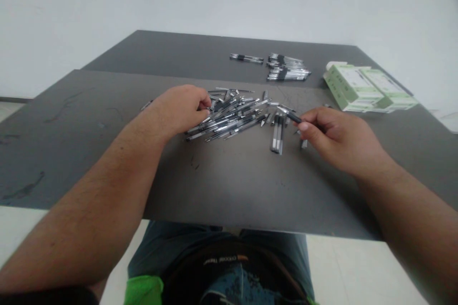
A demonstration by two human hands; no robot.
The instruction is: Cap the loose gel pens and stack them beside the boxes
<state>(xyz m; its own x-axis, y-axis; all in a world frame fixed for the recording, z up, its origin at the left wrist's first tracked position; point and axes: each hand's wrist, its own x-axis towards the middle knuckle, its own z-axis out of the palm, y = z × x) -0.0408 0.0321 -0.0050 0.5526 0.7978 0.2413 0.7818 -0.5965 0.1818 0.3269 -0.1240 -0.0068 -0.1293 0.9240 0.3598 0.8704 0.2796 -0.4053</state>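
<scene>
Working bare-handed at a dark grey tabletop [222, 181] before a white wall [229, 0], with the left hand [179, 109] at the left end of a loose heap of pens [232, 116] and the right hand [345, 138] off to the right of it. Grasped in the right hand, between thumb and fingers [318, 114]: a single dark-gripped pen [294, 117], slanted, tip aimed up and leftward toward the heap. Over at the left hand: fingers bent, thumb and forefinger close together at the edge of the heap; impossible to tell from this angle whether grasping a pen or only touching.

Piled near the middle of the tabletop: clear, black and silver pens, overlapping, mostly slanting the same way. Between heap and right hand: a small row of pens [276, 136], side by side, ends toward the near edge.

Farther back, on the rear part of the tabletop: a few pens [246, 58] lying together, with larger clusters of pens [288, 75] just to the right. At far right, beyond the right hand: green-and-white boxes [352, 86], set side by side. Below the near edge: blue trousers [171, 233] and bright green cloth [143, 290].
</scene>
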